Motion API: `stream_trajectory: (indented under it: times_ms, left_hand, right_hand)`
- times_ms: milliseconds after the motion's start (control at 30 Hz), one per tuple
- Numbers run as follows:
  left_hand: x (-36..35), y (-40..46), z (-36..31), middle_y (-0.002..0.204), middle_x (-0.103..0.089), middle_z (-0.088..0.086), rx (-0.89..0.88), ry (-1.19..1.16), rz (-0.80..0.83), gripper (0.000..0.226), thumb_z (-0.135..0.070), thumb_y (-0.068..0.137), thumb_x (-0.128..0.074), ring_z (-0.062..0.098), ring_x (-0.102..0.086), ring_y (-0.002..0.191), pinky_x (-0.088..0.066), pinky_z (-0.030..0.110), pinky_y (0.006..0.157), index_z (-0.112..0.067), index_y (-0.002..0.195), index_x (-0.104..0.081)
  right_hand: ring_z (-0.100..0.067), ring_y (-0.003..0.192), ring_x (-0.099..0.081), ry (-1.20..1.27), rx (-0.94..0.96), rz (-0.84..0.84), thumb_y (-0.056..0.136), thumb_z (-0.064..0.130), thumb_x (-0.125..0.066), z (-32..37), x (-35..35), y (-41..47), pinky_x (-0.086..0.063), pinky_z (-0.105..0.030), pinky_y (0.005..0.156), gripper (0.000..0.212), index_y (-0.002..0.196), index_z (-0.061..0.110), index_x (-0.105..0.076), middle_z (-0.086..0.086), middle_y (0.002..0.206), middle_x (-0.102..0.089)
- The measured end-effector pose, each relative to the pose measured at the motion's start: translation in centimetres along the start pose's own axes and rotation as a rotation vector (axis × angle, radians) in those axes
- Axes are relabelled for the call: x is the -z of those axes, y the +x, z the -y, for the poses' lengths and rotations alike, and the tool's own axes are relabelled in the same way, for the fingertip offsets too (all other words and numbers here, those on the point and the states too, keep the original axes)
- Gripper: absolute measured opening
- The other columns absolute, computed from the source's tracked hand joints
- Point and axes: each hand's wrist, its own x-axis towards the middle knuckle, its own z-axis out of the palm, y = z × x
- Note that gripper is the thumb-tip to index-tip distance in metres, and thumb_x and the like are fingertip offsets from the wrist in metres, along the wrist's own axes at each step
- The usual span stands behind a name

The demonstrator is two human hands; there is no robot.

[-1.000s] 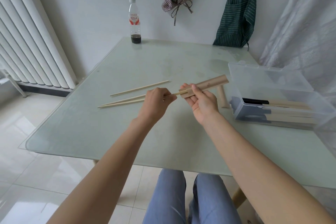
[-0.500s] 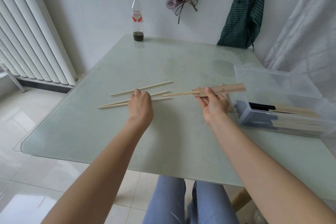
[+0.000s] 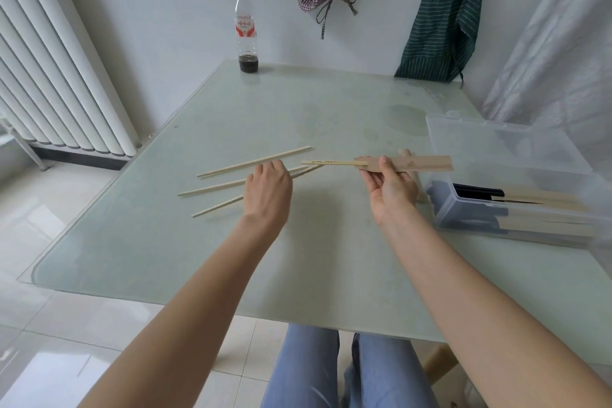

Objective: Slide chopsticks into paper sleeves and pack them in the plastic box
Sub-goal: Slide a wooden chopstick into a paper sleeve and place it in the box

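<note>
Both forearms are seen bare to the frame's edge, with no sleeves, and the left hand [image 3: 269,188] and right hand [image 3: 390,187] are ungloved. The legs are clad in light blue denim trousers [image 3: 308,371].

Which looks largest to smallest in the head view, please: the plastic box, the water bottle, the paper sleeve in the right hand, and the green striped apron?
1. plastic box, though it is nearest the camera
2. green striped apron
3 and 4. paper sleeve and water bottle: look alike in length; the bottle is farther away, so unranked.
</note>
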Motion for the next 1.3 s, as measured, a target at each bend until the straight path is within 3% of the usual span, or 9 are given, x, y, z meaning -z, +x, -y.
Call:
stream_trajectory:
  times_ms: [133, 367, 500, 667, 767, 867, 1000, 1100, 1300]
  left_hand:
    - [0.1, -0.4, -1.3, 0.115, -0.048, 0.011, -0.131, 0.041, -0.049, 0.034, 0.007, 0.084, -0.043, 0.029, -0.043, 0.106, -0.030, 0.030, 0.078, -0.007, 0.116, -0.044]
    - [2.0, -1.4, -1.2, 0.107, -0.052, 0.004, -0.051, -0.096, -0.201, 0.040, 0.003, 0.087, -0.039, 0.027, -0.041, 0.103, -0.023, 0.034, 0.078, -0.022, 0.117, -0.049]
    - [3.7, -1.5, -2.0, 0.095, -0.050, 0.004, 0.014, -0.601, -0.376, 0.034, 0.003, 0.090, -0.035, 0.026, -0.048, 0.087, -0.028, 0.028, 0.070, -0.019, 0.113, -0.048]
    - [5.2, -1.7, -3.5, 0.084, -0.062, 0.002, 0.085, -1.141, -0.441, 0.022, -0.008, 0.099, -0.028, 0.014, -0.050, 0.075, -0.037, 0.019, 0.058, -0.016, 0.112, -0.043]
    - [4.7, -1.3, -3.9, 0.078, -0.064, -0.005, 0.234, -1.480, -0.345, 0.011, -0.018, 0.101, -0.038, 0.008, -0.048, 0.058, -0.040, 0.020, 0.059, -0.016, 0.107, -0.046]
    - [4.0, -1.1, -3.8, 0.080, -0.065, 0.002, 0.322, -1.742, -0.229, 0.015, -0.004, 0.097, -0.042, 0.003, -0.049, 0.051, -0.039, 0.018, 0.055, -0.009, 0.096, -0.057]
    - [3.6, -1.4, -3.5, 0.079, -0.071, 0.006, 0.518, -1.869, -0.143, 0.024, -0.025, 0.103, -0.026, 0.007, -0.055, 0.045, -0.037, 0.020, 0.050, -0.021, 0.085, -0.041]
    - [3.5, -1.4, -3.3, 0.072, -0.071, 0.009, 0.604, -1.979, -0.111, 0.026, -0.035, 0.103, -0.021, 0.012, -0.059, 0.046, -0.043, 0.019, 0.049, -0.023, 0.085, -0.034]
    - [2.9, -1.0, -4.3, 0.078, -0.065, 0.012, 0.541, -2.149, -0.003, 0.012, 0.002, 0.095, -0.046, 0.009, -0.057, 0.056, -0.050, 0.012, 0.056, -0.005, 0.104, -0.044]
  right_hand:
    - [-0.033, 0.093, -0.059, 0.031, 0.016, 0.010, 0.092, -0.010, -0.046, 0.5, -0.8, -0.3, -0.046, -0.049, 0.096, 0.026, 0.083, 0.014, -0.050, -0.013, 0.086, -0.056]
    - [-0.014, 0.066, -0.066, -0.119, 0.078, -0.014, 0.090, 0.002, -0.057, 0.8, -0.6, -0.3, -0.054, -0.035, 0.084, 0.007, 0.087, 0.008, -0.055, -0.008, 0.081, -0.063]
    - [-0.013, 0.065, -0.061, -0.262, 0.062, -0.053, 0.089, 0.011, -0.063, 0.2, -0.2, -1.3, -0.050, -0.024, 0.069, 0.017, 0.077, 0.020, -0.053, 0.001, 0.077, -0.062]
    - [-0.020, 0.074, -0.064, -0.208, 0.057, -0.014, 0.089, 0.003, -0.060, 0.5, -0.3, -2.4, -0.052, -0.026, 0.078, 0.030, 0.076, 0.027, -0.049, -0.008, 0.095, -0.063]
    - [-0.027, 0.092, -0.061, -0.170, 0.059, 0.017, 0.089, -0.002, -0.058, 0.8, -0.4, -2.6, -0.050, -0.031, 0.088, 0.027, 0.089, 0.025, -0.051, -0.005, 0.088, -0.063]
    - [-0.029, 0.099, -0.063, -0.123, 0.062, 0.054, 0.090, -0.003, -0.056, 0.8, -0.3, -2.6, -0.049, -0.035, 0.092, 0.052, 0.133, 0.021, -0.041, -0.010, 0.104, -0.062]
    - [-0.031, 0.110, -0.060, -0.180, 0.024, 0.045, 0.094, 0.003, -0.052, 1.0, -0.1, -2.8, -0.044, -0.034, 0.099, 0.022, 0.089, 0.024, -0.050, -0.008, 0.100, -0.063]
    - [-0.029, 0.111, -0.061, -0.250, 0.007, 0.068, 0.096, 0.012, -0.050, 1.0, 0.2, -3.0, -0.038, -0.044, 0.102, 0.017, 0.100, 0.028, -0.056, -0.005, 0.106, -0.066]
    - [-0.029, 0.081, -0.063, -0.182, -0.028, 0.151, 0.097, 0.005, -0.046, 0.8, 0.0, -3.3, -0.055, -0.044, 0.077, 0.024, 0.078, 0.017, -0.053, -0.015, 0.089, -0.063]
